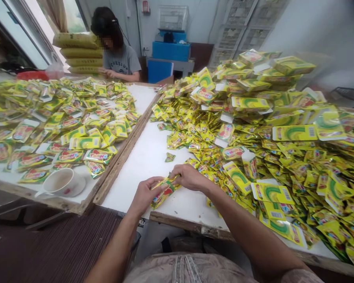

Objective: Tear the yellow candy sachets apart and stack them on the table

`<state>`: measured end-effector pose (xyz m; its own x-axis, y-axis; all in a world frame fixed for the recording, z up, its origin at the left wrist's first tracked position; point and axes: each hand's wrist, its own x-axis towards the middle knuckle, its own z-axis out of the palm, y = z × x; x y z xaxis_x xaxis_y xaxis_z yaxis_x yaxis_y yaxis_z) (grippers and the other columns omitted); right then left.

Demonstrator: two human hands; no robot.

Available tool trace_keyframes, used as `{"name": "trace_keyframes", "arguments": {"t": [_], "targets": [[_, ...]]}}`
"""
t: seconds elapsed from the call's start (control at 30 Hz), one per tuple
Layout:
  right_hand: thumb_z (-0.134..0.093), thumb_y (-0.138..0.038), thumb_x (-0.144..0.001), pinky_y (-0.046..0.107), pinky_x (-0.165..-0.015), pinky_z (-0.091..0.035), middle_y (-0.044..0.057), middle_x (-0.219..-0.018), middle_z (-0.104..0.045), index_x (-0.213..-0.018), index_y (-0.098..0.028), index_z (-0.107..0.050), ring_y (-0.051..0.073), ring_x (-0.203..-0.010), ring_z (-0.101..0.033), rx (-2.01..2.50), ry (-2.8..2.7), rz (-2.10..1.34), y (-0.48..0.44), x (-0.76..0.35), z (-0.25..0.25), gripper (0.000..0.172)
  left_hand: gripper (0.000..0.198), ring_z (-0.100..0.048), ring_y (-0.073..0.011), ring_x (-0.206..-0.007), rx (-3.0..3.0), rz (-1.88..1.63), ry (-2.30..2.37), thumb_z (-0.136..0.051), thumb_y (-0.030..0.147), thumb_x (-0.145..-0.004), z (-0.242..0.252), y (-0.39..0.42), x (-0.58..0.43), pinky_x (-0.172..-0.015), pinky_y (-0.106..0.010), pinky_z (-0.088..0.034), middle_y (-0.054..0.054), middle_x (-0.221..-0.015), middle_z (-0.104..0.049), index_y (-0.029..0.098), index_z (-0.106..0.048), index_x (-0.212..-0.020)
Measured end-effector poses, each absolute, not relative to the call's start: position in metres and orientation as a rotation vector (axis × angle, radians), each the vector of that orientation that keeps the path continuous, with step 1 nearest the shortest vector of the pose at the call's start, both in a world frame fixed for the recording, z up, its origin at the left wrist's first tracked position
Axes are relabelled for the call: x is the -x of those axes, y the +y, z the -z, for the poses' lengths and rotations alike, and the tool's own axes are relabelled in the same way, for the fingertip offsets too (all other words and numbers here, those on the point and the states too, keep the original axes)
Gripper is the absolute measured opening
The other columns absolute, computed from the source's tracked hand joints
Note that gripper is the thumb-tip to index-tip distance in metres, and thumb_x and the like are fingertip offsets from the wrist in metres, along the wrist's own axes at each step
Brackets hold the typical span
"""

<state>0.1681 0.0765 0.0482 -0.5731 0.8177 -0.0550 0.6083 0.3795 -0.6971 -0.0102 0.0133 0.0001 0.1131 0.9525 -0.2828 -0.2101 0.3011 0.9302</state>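
Note:
A small yellow box [166, 193] printed with red fruit is held at a slant just above the white tabletop near its front edge. My left hand [147, 193] is closed around its lower part, thumb across the printed face. At the box's upper end, my right hand [188, 177] has its fingers pinched; they hide that end, and whether a sachet is also between them cannot be seen. One small sachet [170, 157] lies alone on the white surface beyond my hands. A large heap of small yellow sachets [208, 153] spreads beside my right hand.
Unfilled-looking yellow boxes [250, 103] are piled on the sachets at right. Across a raised wooden strip [126, 151], more boxes [84, 142] cover the left table. A white cup [61, 182] stands near its front edge. Another person [120, 59] sits at the back, beside stacked sacks [79, 53].

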Motion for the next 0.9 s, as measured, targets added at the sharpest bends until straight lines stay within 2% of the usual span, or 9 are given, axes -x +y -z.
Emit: {"name": "trace_keyframes", "arguments": {"t": [0.07, 0.2, 0.33, 0.53, 0.63, 0.73, 0.9], "targets": [[-0.069, -0.010, -0.062, 0.022, -0.060, -0.038, -0.002, -0.069, -0.061, -0.071, -0.019, -0.066, 0.011, -0.065, -0.053, 1.273, -2.247, -1.064, 0.078, -0.168, -0.050, 0.013, 0.044, -0.067, -0.0196, -0.079, -0.855, -1.001, 1.083, -0.078, 0.031, -0.060, 0.000, 0.013, 0.010, -0.072, -0.027, -0.051, -0.006, -0.091, -0.073, 0.015, -0.067, -0.099], [-0.071, -0.022, -0.062, 0.022, -0.057, -0.038, -0.004, -0.073, -0.057, -0.092, -0.018, -0.061, 0.009, -0.060, -0.048, 1.330, -1.912, -1.130, 0.073, -0.170, -0.047, 0.032, 0.050, -0.067, -0.0204, -0.081, -0.804, -1.015, 1.053, -0.077, 0.031, -0.060, -0.001, 0.015, 0.010, -0.075, -0.029, -0.051, -0.006, -0.097, -0.072, 0.016, -0.065, -0.106], [-0.065, -0.018, -0.066, 0.021, -0.055, -0.035, -0.007, -0.059, -0.049, -0.087, -0.019, -0.059, 0.009, -0.055, -0.045, 1.363, -1.911, -1.093, 0.064, -0.167, -0.043, 0.022, 0.052, -0.067, -0.0219, -0.083, -0.807, -1.033, 1.058, -0.077, 0.032, -0.061, -0.002, 0.015, 0.011, -0.076, -0.030, -0.051, -0.006, -0.097, -0.072, 0.016, -0.065, -0.108], [-0.059, -0.022, -0.073, 0.023, -0.056, -0.037, -0.003, -0.058, -0.058, -0.074, -0.018, -0.063, 0.011, -0.056, -0.051, 1.349, -2.033, -1.036, 0.060, -0.161, -0.051, 0.005, 0.050, -0.067, -0.0228, -0.084, -0.856, -0.990, 1.073, -0.077, 0.033, -0.059, -0.009, 0.016, 0.014, -0.075, -0.030, -0.051, -0.007, -0.096, -0.072, 0.015, -0.067, -0.104], [-0.051, -0.016, -0.076, 0.025, -0.061, -0.040, -0.001, -0.063, -0.064, -0.078, -0.019, -0.066, 0.013, -0.062, -0.056, 1.297, -2.174, -1.006, 0.060, -0.159, -0.056, 0.016, 0.047, -0.067, -0.0217, -0.076, -0.825, -1.012, 1.103, -0.078, 0.033, -0.058, -0.011, 0.017, 0.015, -0.069, -0.029, -0.052, -0.006, -0.088, -0.073, 0.014, -0.068, -0.100], [-0.051, -0.016, -0.074, 0.025, -0.062, -0.045, 0.001, -0.073, -0.067, -0.085, -0.018, -0.063, 0.014, -0.067, -0.060, 1.228, -1.972, -1.268, 0.058, -0.157, -0.053, 0.017, 0.046, -0.067, -0.0206, -0.073, -0.813, -1.008, 1.132, -0.079, 0.034, -0.056, -0.012, 0.018, 0.016, -0.067, -0.028, -0.051, -0.005, -0.085, -0.074, 0.015, -0.069, -0.098], [-0.053, -0.017, -0.073, 0.024, -0.059, -0.046, -0.002, -0.066, -0.062, -0.090, -0.019, -0.053, 0.012, -0.061, -0.058, 1.203, -1.685, -1.446, 0.052, -0.155, -0.050, 0.017, 0.040, -0.067, -0.0175, -0.069, -0.795, -1.006, 1.120, -0.080, 0.030, -0.055, -0.015, 0.020, 0.016, -0.066, -0.025, -0.050, -0.004, -0.081, -0.074, 0.016, -0.070, -0.091]]}}
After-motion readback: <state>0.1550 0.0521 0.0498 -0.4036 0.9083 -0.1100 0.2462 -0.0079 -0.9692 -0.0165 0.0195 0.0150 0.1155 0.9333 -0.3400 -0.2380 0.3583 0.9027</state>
